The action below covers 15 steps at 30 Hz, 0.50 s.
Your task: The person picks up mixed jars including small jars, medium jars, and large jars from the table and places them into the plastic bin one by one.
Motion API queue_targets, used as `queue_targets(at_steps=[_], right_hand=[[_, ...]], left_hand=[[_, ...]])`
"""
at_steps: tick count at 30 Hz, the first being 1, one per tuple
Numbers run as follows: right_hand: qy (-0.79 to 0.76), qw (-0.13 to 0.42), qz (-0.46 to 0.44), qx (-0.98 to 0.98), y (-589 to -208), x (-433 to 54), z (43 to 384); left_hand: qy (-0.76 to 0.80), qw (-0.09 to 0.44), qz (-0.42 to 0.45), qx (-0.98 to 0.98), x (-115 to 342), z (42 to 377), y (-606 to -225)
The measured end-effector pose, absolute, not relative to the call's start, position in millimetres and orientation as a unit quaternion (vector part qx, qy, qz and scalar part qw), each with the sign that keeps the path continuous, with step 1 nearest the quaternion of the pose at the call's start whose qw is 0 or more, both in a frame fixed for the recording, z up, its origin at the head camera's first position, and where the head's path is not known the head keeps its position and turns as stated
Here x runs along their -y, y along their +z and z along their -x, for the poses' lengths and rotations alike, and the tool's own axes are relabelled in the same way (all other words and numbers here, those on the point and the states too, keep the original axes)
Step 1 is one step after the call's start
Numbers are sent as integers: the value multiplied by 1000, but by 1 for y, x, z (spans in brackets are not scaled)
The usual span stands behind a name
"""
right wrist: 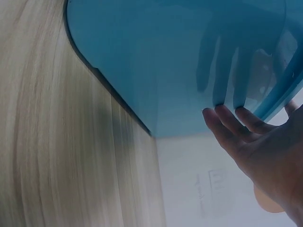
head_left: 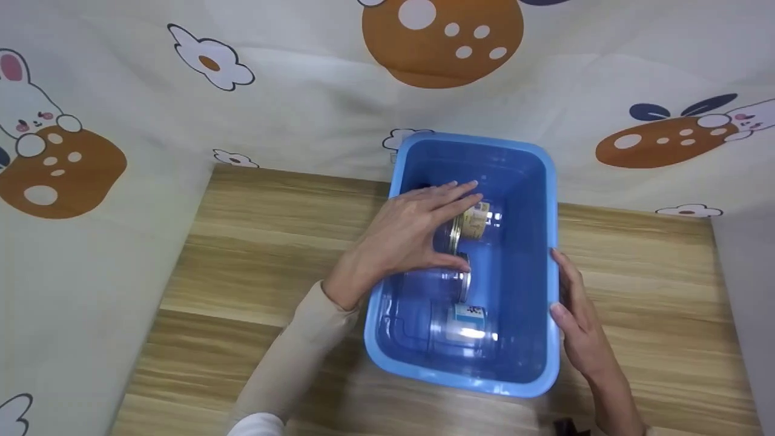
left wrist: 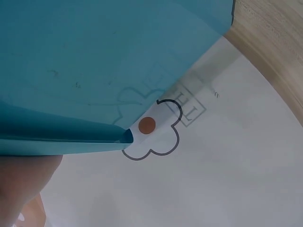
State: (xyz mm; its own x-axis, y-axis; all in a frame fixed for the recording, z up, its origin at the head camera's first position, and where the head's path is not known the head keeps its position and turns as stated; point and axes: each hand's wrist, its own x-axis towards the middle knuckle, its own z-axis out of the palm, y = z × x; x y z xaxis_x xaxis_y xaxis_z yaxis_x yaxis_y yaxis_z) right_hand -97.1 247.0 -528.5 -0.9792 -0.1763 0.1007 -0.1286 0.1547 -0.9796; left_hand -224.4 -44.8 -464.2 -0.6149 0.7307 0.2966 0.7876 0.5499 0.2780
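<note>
In the head view, my left hand (head_left: 412, 230) reaches over the left rim of a blue plastic bin (head_left: 552, 200), its fingers spread and thumb apart. Below that hand lies a clear jar with a gold-coloured lid (head_left: 455, 235), partly covered by it. The thumb overlaps a second jar lid (head_left: 465, 286) nearer the front. A yellow-labelled container (head_left: 476, 219) lies just past the fingers. Toward the near end is a clear container with a blue and white label (head_left: 470, 313). My right hand (head_left: 578, 318) holds the bin's right rim, thumb on the edge and fingertips against the outer wall (right wrist: 142, 61).
The bin stands on a wood-grain surface (head_left: 260, 242) beside a pale cloth backdrop (head_left: 303, 115) printed with flowers and rabbits. A small dark object (head_left: 569, 427) shows at the bottom edge, near the right forearm.
</note>
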Motion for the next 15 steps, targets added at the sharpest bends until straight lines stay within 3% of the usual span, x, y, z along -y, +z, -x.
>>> queue_targets(at_steps=[15], right_hand=[[-521,-101,187,-827,-541,-256,101]], left_hand=[[-222,82,397,887,68,222,-460]])
